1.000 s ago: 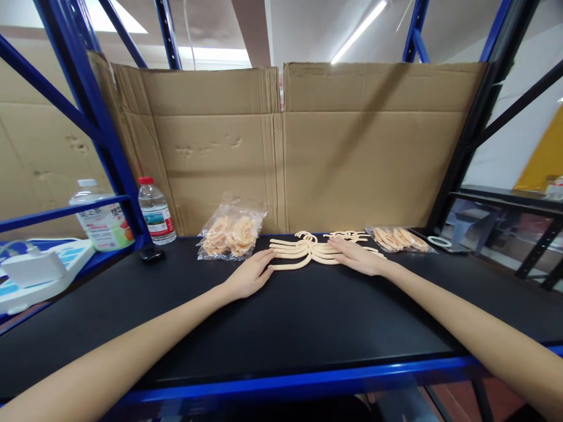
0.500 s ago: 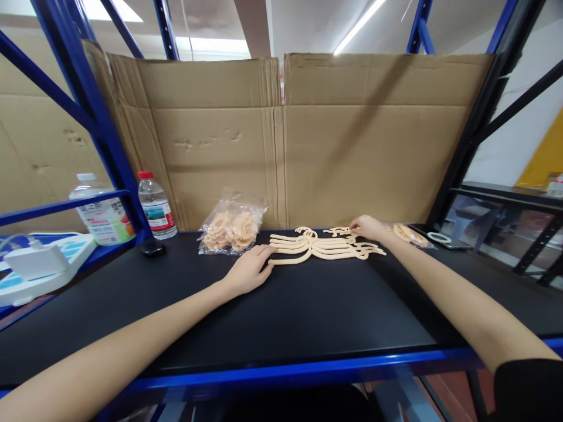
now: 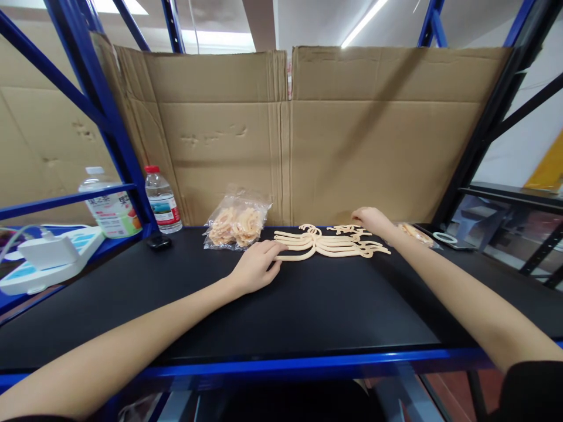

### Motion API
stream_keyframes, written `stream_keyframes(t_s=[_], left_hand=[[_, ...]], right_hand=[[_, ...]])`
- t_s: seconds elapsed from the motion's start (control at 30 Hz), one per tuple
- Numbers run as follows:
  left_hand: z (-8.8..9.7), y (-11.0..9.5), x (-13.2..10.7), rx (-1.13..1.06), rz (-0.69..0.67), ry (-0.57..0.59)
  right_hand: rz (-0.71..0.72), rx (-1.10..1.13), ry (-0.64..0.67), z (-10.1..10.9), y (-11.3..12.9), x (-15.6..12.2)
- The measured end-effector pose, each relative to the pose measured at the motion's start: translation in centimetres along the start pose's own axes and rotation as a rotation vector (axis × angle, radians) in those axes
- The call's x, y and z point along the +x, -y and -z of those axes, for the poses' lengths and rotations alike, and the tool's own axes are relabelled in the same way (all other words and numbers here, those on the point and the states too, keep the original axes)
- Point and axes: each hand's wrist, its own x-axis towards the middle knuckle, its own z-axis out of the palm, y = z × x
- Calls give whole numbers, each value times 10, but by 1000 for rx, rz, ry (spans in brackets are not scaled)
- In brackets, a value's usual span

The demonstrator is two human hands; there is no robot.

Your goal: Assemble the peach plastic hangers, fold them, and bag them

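Your left hand (image 3: 256,267) lies flat near the frame's centre, fingers loose and holding nothing, tips touching the left ends of the cream hangers (image 3: 334,248) on the black shelf (image 3: 308,310). Right of centre, your right hand (image 3: 373,220) curls over a smaller hanger pile (image 3: 345,230); I cannot tell whether it grips any.

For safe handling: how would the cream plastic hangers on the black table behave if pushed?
Probably light and stiff: the thin cream plastic hangers lie flat, holding their curves. Likely to slide apart: they overlap loosely on the black table.
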Motion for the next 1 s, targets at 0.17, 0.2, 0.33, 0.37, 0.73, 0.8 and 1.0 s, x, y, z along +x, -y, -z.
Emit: stream_keyframes(t_s=[0.17, 0.2, 0.33, 0.37, 0.73, 0.8, 1.0], left_hand=[[11, -29, 3, -302, 99, -46], [11, -35, 2, -377, 129, -34], [1, -53, 1, -792, 292, 110], [-2, -57, 1, -941, 352, 160], [-1, -61, 8, -1704, 840, -144], [-2, -54, 7, -1662, 837, -180], [0, -37, 8, -1579, 911, -281]], right_hand=[[30, 49, -158, 37, 15, -10], [36, 106, -212, 44, 21, -11], [86, 474, -440, 65, 63, -22], [100, 561, -491, 69, 78, -26], [342, 1009, -447, 55, 197, -69], [365, 985, -354, 49, 190, -67], [225, 451, -221, 18, 143, -48]])
